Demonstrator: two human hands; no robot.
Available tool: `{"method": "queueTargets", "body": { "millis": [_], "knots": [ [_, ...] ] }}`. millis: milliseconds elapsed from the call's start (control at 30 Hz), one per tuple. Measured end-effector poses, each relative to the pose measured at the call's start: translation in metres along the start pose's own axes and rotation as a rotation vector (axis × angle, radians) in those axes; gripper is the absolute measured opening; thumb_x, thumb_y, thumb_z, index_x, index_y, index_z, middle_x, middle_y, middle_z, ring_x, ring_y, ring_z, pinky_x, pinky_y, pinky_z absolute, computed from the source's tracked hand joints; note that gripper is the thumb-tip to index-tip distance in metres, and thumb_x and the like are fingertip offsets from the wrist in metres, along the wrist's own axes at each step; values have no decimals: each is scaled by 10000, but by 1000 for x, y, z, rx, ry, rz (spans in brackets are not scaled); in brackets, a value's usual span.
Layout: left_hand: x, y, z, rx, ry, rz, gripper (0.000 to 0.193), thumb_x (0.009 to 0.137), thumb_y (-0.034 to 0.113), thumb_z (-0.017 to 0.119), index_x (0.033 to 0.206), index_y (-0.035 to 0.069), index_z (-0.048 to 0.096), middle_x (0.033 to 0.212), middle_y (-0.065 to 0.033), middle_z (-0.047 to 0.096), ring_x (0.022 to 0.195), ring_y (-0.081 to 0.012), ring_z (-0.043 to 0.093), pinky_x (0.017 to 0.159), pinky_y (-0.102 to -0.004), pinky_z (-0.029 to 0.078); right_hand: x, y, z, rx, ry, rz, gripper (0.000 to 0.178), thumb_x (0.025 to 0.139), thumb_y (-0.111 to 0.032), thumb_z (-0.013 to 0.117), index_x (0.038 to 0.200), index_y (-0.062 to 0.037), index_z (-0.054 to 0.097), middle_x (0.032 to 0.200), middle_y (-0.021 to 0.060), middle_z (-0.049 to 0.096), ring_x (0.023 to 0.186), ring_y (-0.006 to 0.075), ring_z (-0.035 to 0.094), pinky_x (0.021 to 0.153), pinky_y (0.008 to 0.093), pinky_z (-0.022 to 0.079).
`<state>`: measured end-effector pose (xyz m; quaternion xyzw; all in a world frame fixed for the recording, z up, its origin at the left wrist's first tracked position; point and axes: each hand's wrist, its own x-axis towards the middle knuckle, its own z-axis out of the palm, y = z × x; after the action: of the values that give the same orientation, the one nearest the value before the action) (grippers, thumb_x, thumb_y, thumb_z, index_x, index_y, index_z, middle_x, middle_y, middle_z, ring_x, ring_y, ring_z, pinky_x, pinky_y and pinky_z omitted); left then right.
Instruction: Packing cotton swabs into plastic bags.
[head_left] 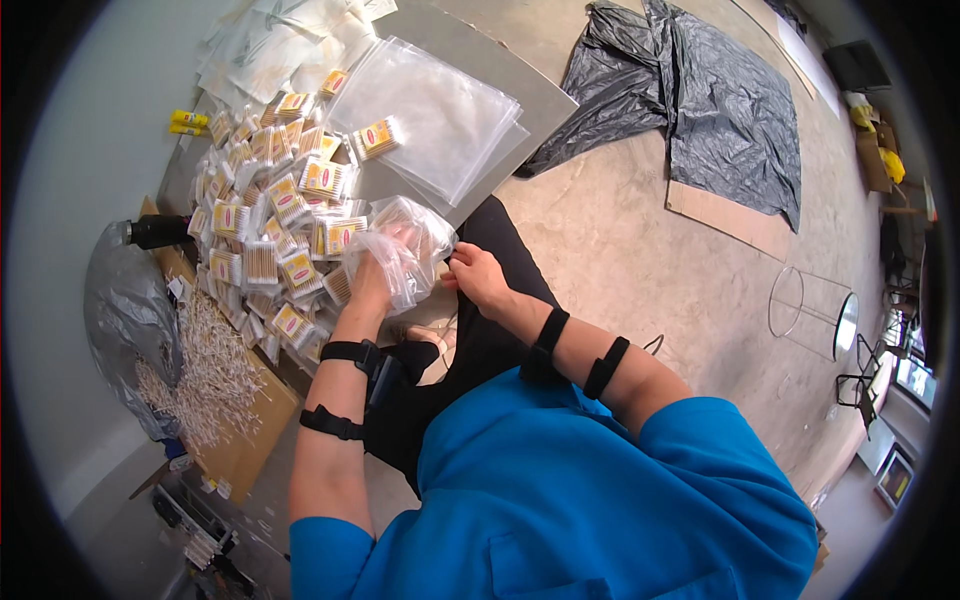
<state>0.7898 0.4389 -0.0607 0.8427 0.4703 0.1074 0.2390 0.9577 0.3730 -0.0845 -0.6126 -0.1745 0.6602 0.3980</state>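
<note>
We're holding a crumpled clear plastic bag (pixel 425 235) above our lap, at the near edge of the grey tabletop (pixel 480 28). Our left hand (pixel 378 272) is reaching inside it, prob. b/c an arm in there is spreading the thin film; fingers are blurring behind plastic, so we can't tell if they're gripping anything. Our right hand (pixel 478 275) is pinching the bag's right edge, thumb & fingertips together, presumably to steady the side opp. the left.

Just left of the bag, small clear packs of wooden-stick swabs w/ yellow-and-white labels (pixel 290 200) are lying in a loose heap, prob. so they're within easy reach. Beyond, flat, large clear plastic bags (pixel 440 120) are lying stacked, likely to stay smooth; one pack w/ a yellow label (pixel 378 138) is resting on top.

Lower left, loose thin white sticks (pixel 205 375) are spreading over a brown board (pixel 262 430), which is apparently catching them, w/ a grey plastic bag (pixel 115 320) slumping alongside.
</note>
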Motion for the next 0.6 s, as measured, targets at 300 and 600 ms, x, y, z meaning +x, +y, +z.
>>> {"method": "queueTargets", "body": {
  "millis": [300, 600],
  "knots": [
    [12, 18, -35, 292, -171, -166, 312, 728, 197, 647, 1025, 106, 677, 1090, -102, 632, 980, -325, 596, 855, -397, 453, 3, -16, -2, 83, -120, 73, 329, 920, -88, 504, 1220, 47, 507, 1082, 138, 605, 869, 210, 642, 676, 302, 541],
    [4, -1, -7, 175, -123, -147, 265, 818, 171, 577, 1054, 71, 642, 1047, -134, 628, 969, -342, 593, 837, -395, 466, 12, -6, -10, -339, 195, -277, 262, 870, -62, 541, 1119, 4, 588, 993, 141, 650, 795, 241, 650, 703, 331, 528]
  ]
}}
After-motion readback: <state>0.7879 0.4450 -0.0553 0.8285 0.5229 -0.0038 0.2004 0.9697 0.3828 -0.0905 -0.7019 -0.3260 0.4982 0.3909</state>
